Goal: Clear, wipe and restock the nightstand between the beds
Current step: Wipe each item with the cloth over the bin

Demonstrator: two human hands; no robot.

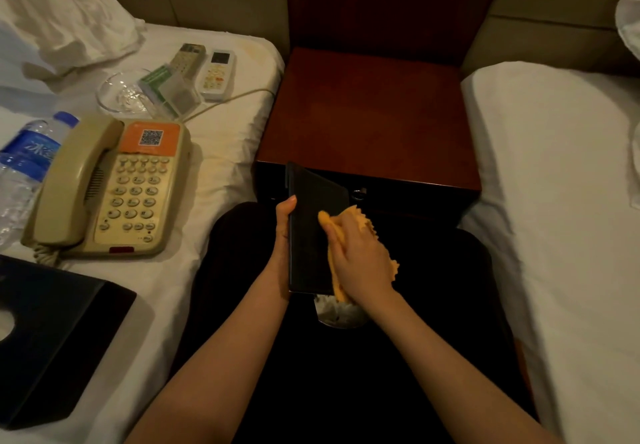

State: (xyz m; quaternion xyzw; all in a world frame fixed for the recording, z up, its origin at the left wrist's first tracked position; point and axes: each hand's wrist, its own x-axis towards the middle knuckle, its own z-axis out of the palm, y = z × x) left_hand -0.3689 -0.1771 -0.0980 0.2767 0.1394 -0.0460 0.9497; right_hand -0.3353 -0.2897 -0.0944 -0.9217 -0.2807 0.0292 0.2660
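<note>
The reddish wooden nightstand (370, 111) stands between the two beds, its top bare. In front of it my left hand (284, 232) grips the left edge of a flat black tray (310, 229), held tilted up. My right hand (360, 256) holds an orange cloth (337, 236) bunched against the tray's face. On the left bed lie a beige telephone (110, 187), two remote controls (204, 68), a glass ashtray (121, 92), a clear card stand (169, 89), a water bottle (27, 163) and a black tissue box (52, 336).
The phone's cord (228, 99) runs across the left bed towards the nightstand. A white pillow (62, 18) lies at the head of the left bed. The right bed (554, 201) is close beside the nightstand. Something crumpled and white (337, 310) shows below the tray.
</note>
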